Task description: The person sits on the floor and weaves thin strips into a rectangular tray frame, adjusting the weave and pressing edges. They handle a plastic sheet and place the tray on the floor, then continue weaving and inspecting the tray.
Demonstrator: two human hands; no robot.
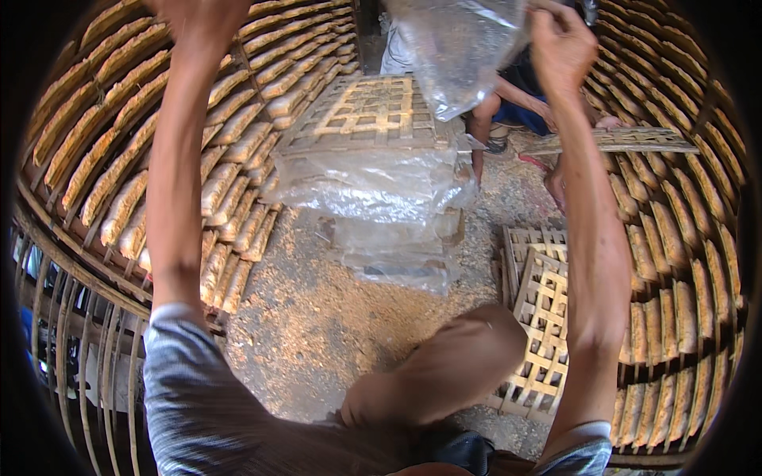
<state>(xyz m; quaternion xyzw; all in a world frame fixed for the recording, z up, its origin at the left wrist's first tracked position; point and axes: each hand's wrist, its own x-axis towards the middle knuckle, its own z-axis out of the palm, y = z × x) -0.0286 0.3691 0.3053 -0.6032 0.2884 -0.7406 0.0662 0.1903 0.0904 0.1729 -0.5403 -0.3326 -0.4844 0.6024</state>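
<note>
Nearest the camera, a bent knee (444, 369) is seen over the gritty ground (317, 333), both forearms being raised away from the body. Just right of the knee, empty bamboo lattice trays (540, 317) lie stacked flat on the ground, presumably within easy reach. Further out, a pile of clear plastic sheets (381, 214) rests on another lattice tray (369, 111), the flat tray evidently serving as a base. Racks of tan slabs (119, 182) flank both sides, laid in rows as if for drying. The right hand (559, 44) is closed, pinching the upper edge of a clear plastic bag (460, 51), which hangs just left of it, above the pile. The left hand (198, 12) is cut off by the frame's top edge; its grip cannot be told. Beyond, another person's legs (496, 111) are partly visible.
</note>
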